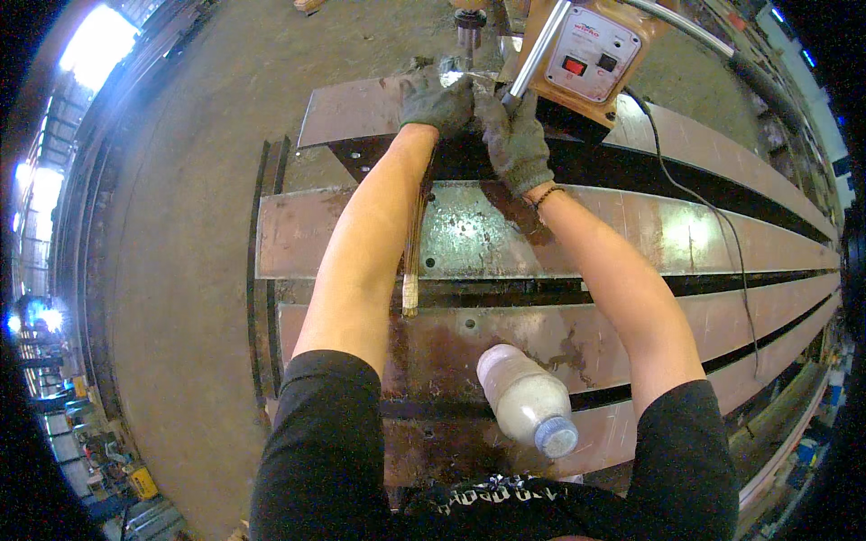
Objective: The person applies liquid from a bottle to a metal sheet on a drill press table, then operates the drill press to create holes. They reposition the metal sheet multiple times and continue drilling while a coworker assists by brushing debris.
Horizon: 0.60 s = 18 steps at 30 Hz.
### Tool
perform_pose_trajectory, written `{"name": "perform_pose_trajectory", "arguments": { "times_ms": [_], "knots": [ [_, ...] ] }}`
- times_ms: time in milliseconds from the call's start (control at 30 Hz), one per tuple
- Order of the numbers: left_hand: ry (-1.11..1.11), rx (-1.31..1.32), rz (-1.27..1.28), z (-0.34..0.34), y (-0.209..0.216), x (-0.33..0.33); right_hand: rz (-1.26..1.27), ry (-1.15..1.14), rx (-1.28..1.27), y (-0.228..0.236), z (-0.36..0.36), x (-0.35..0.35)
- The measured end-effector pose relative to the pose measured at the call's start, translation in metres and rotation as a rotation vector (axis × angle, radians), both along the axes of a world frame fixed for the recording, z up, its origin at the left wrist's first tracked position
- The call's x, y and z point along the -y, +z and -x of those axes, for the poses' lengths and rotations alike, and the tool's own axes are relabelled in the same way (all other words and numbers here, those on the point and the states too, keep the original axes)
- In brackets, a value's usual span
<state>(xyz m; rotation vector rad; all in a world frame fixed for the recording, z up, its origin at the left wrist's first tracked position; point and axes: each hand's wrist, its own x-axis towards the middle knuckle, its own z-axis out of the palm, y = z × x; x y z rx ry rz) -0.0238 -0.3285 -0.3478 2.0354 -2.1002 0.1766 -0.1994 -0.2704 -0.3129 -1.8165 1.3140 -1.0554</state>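
Both my hands wear dark grey work gloves and reach forward to a magnetic drill (577,63) standing on the farthest steel beam (347,108). My left hand (437,104) is curled beside the drill's spindle (469,32); its fingertips are hidden. A thin brown stick-like bundle (415,243) with a pale lower end runs down from beneath that hand, partly behind my forearm. My right hand (516,144) closes at the end of the drill's metal feed handle (541,50), thumb on the left side. Its palm side cannot be seen.
Several steel beams (338,230) lie side by side, some with drilled holes. A plastic bottle (528,401) with a blue cap lies on the near beams. The drill's black cable (713,207) trails over the beams at right. Concrete floor (180,270) stretches along the left.
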Motion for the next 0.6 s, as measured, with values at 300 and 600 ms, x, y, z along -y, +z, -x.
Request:
{"name": "perform_pose_trajectory", "arguments": {
  "times_ms": [300,600],
  "knots": [
    [0.237,0.009,-0.037,-0.059,-0.008,0.025,0.062,-0.077,-0.035,0.000,0.001,-0.004],
    [0.227,-0.050,0.068,-0.133,0.048,-0.077,0.300,-0.026,-0.244,0.005,0.054,-0.013]
  ]
}}
